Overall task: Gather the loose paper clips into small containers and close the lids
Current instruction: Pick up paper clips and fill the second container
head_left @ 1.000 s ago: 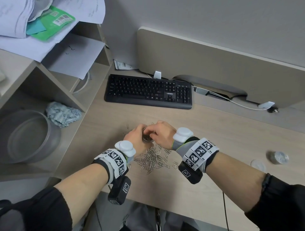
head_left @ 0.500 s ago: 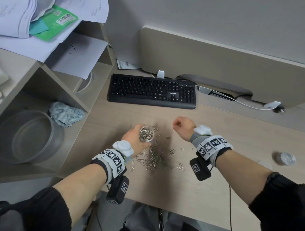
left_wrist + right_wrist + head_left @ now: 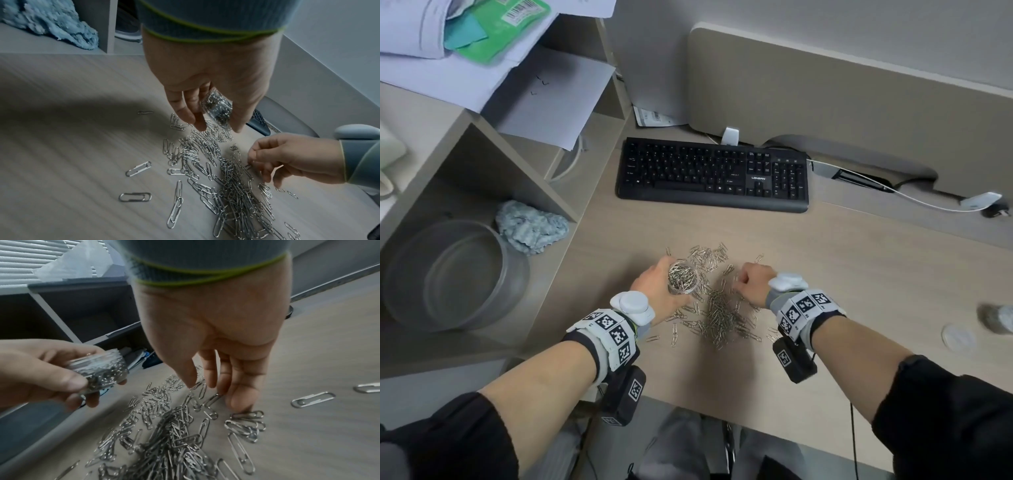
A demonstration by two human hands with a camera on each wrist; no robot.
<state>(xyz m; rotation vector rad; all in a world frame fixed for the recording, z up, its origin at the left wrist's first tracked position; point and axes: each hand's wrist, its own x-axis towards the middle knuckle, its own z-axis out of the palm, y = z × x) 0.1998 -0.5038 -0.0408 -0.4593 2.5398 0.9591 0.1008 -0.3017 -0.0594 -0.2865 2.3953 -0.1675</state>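
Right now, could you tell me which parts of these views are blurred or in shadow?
Head view: sharp at centre, but the second container at the right edge is smeared. Left wrist view: dim, with a broad shadow across the desk. Right wrist view: the nearest paper clips and the clear container are soft.

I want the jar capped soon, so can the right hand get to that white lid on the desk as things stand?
Probably yes. The white lid lies flat on bare desk beside the right forearm, nothing on or around it. The right hand is down at the paper clips, fingers reaching into them, so it would need to swing back first.
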